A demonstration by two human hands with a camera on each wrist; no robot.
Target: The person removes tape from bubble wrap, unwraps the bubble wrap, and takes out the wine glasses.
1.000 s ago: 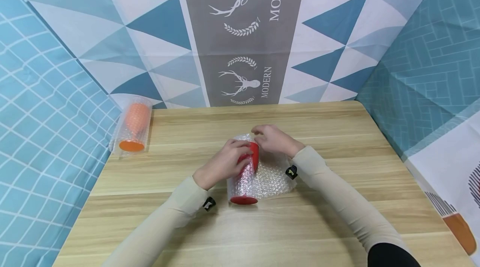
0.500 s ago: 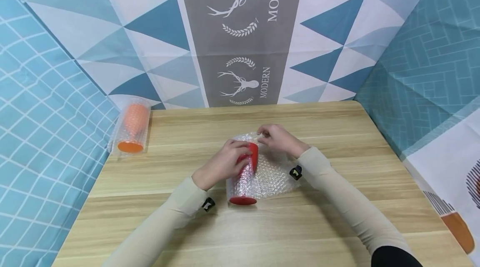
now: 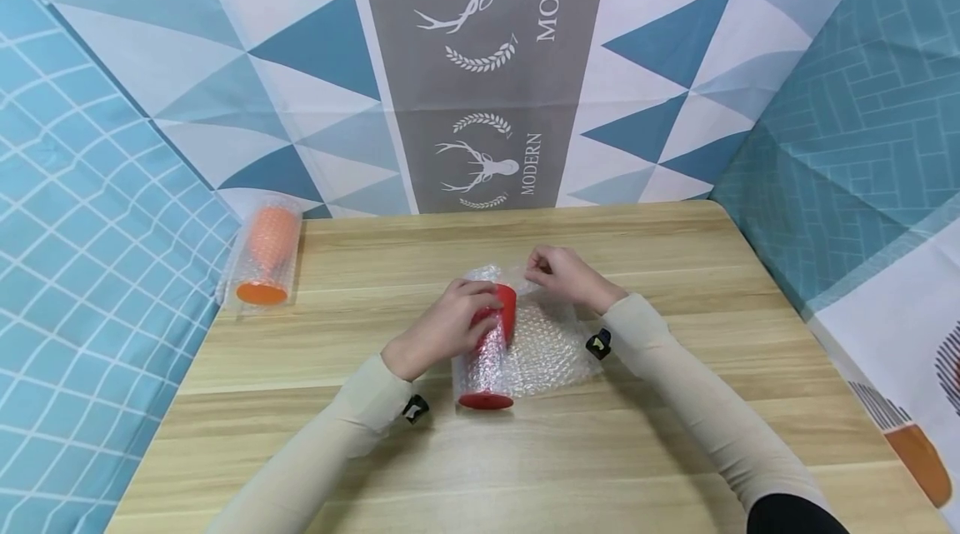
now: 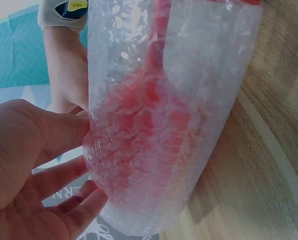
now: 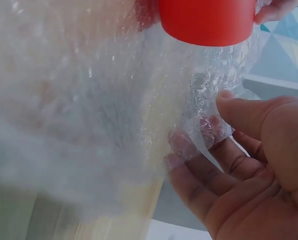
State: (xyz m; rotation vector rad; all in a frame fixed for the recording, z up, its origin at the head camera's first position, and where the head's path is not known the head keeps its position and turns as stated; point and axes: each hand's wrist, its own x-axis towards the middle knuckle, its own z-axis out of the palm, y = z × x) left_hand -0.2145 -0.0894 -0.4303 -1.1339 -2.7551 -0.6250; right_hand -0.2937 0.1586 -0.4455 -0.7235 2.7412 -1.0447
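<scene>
A red stemmed goblet (image 3: 507, 311), lying part-wrapped on the wood-grain tabletop (image 3: 480, 471), is held by the left hand (image 3: 446, 319); the clear plastic bubble wrap (image 3: 547, 346) is pinched near its far edge by the right hand (image 3: 567, 276).

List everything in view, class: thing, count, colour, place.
red goblet: one, red, lying mid-table
orange goblet: one, orange, far left corner
bubble wrap: at least two, clear, around goblets
table: one, wood-coloured, under goblets
left cloth: one, blue with white grid, left
back cloth: one, blue-white-grey, behind table
right cloth: one, teal, right
white cloth: one, mainly white, lower right
sleeves: two, beige (right also black), forearms
wrist devices: two, black, wrists
left grip: one, bare, holding wrapped red goblet
right grip: one, bare, pinching bubble wrap
</scene>
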